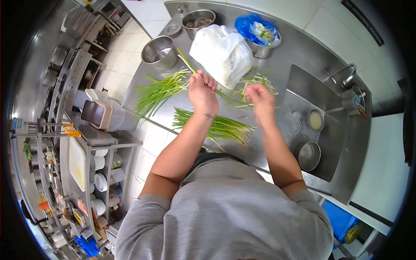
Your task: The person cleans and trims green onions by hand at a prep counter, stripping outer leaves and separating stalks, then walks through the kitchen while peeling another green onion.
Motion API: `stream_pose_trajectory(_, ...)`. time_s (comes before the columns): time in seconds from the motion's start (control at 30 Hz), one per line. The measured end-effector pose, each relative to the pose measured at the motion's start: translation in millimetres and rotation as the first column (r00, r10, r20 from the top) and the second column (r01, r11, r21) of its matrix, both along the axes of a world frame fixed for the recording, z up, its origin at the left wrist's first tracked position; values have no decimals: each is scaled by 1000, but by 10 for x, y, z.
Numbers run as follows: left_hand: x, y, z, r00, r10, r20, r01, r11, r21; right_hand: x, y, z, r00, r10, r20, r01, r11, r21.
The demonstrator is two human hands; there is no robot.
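Observation:
My left hand (203,93) is closed around a green onion (185,60), whose green leaves stick out above the fist toward the upper left. To its right, my right hand (260,99) has its fingers pinched together; whatever is between them is too small to tell. Just behind that hand lies a loose heap of pale onion trimmings (260,81). A thick bundle of green onions (212,126) lies on the steel counter (277,65) close to my body, under my left forearm. Another pile of green onions (158,93) spreads to the left, its leaves hanging toward the counter's edge.
A white plastic bag (221,54) stands behind my hands. Around it are an empty steel pot (159,54), a pot of brownish food (198,21) and a bowl with a blue bag (255,30). At right is a sink (342,130) with bowls; a shelf cart (108,149) stands left.

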State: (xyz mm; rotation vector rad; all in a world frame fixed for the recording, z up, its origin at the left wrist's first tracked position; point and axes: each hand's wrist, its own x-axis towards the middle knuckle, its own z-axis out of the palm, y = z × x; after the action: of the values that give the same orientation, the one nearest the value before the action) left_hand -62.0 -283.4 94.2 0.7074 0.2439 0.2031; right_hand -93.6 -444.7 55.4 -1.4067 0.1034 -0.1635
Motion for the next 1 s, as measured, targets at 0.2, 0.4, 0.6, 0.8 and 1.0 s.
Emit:
stream_pose_trajectory(0.2,241,1146,-487,998,-64,-17,52,587,808,205,-363,-132,964,-215,154,259,882,-392)
stream_pose_trajectory(0.4,879,2299,-941,950,-182,-255,138,-485,863,310,-361,-565,975,-211,71,162,453,-877)
stream_pose_trajectory(0.6,1090,2506,-1244,840,-187,-509,148,-824,547,-52,-112,-715,958,-263,-112,86,637,-766)
stream_pose_trajectory(0.8,1346,2717,-1474,807,-193,-559,263,-729,632,-507,12,-633,927,-365,-84,148,563,-813)
stream_pose_trajectory(1.0,908,2363,-1196,912,-340,-228,-41,-631,775,-887,205,-857,909,-390,-146,66,480,-875)
